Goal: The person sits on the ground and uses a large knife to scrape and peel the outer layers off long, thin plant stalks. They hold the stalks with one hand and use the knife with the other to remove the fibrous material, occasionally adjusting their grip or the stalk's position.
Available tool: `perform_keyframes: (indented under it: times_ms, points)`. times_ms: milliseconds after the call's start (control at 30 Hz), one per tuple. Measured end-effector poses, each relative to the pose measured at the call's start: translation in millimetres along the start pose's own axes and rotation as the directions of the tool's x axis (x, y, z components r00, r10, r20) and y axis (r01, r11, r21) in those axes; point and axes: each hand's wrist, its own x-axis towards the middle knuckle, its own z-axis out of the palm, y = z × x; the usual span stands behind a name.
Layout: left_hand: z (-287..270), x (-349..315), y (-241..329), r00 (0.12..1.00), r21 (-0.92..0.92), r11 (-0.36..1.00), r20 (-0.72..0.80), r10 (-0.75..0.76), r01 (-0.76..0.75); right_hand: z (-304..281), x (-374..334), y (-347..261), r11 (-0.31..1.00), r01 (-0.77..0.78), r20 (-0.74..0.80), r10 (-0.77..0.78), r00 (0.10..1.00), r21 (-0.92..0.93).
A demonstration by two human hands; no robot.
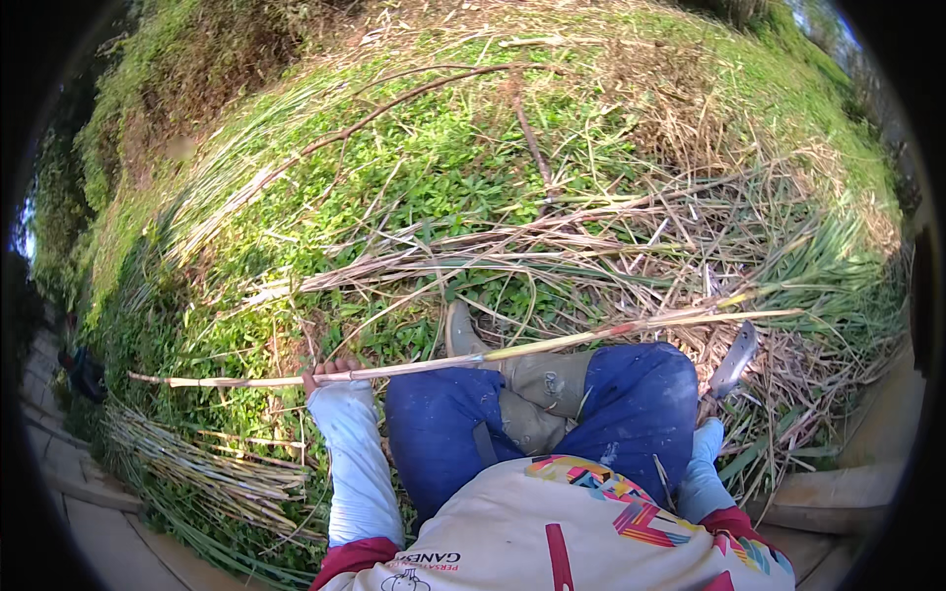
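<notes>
A long, jointed cane stalk (542, 345) lies crosswise in front of me, over my bent legs. It is pale pinkish at the left and yellow-green toward the right, where it splits into thinner ends. My left hand (335, 370) is closed around it left of my knee. At my right side, my right hand (708, 408) is closed on the handle of a machete (735, 359). Its broad grey blade points up and away, just below the stalk's right end. My fingers there are small and partly hidden.
Several cut cane stalks (217, 478) lie bundled at lower left. Dry leaves and stems (512, 241) are heaped ahead, with a long curved branch (394, 101) beyond. Wooden boards (838, 490) edge the lower right, and paving (108, 537) the lower left. My boot (459, 333) rests ahead.
</notes>
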Motion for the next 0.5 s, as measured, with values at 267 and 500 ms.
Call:
perform_keyframes:
  times_ms: [267,500]
  points:
    - [18.7,45.4,29.9,0.988,0.070,0.985,0.008,0.157,-0.157,18.9,-25.4,-115.0,0.861,-0.290,-0.264,0.190,0.946,-0.419]
    - [47.1,34.2,-12.1,0.972,0.000,0.978,0.110,0.208,-0.210,15.9,-9.3,-97.0,0.776,-0.303,-0.203,0.227,0.953,-0.553]
